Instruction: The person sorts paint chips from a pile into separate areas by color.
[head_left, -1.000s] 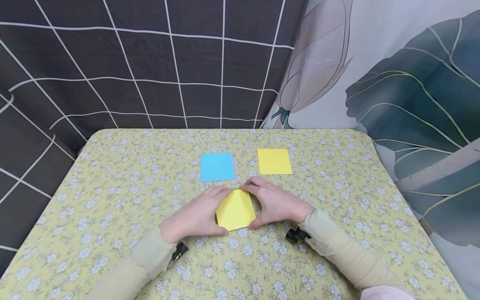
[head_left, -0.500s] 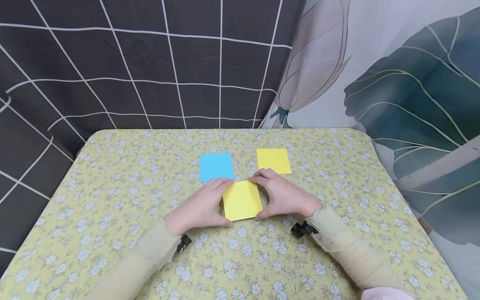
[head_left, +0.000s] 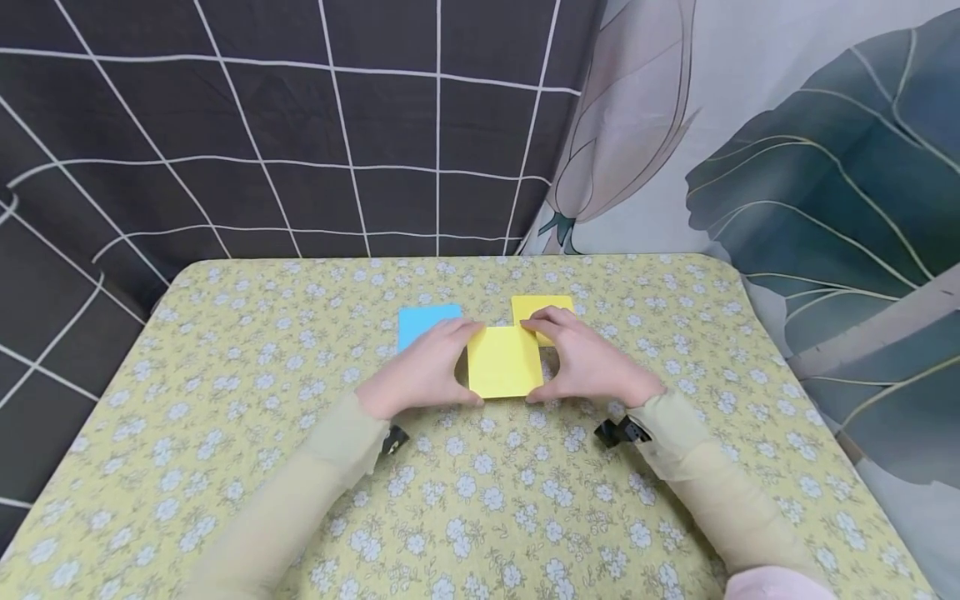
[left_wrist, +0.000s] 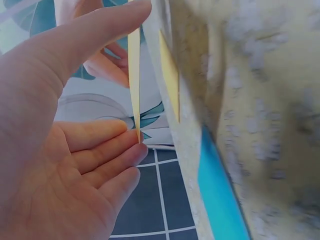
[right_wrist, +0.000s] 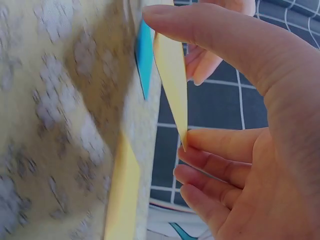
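Observation:
Both my hands hold one yellow square card (head_left: 504,362) by its opposite sides. My left hand (head_left: 420,371) grips the left side, thumb at the near corner and fingers at the far one. On the right side, my right hand (head_left: 592,358) grips it the same way. Both wrist views show this thin card (right_wrist: 172,75) raised off the cloth. Behind my left hand lies a blue square card (head_left: 422,321), partly hidden by that hand. A second yellow card (head_left: 534,307) lies flat behind my right hand, which covers part of it.
A yellow floral cloth (head_left: 225,400) covers the table. Beyond the far edge hangs a dark curtain (head_left: 300,125) with white grid lines. A pale curtain (head_left: 637,167) with leaf and flower prints hangs at the right.
My hands have carried the held yellow card forward and to the right, and it has turned straighter. The blue card and the second yellow card stay put, now partly covered.

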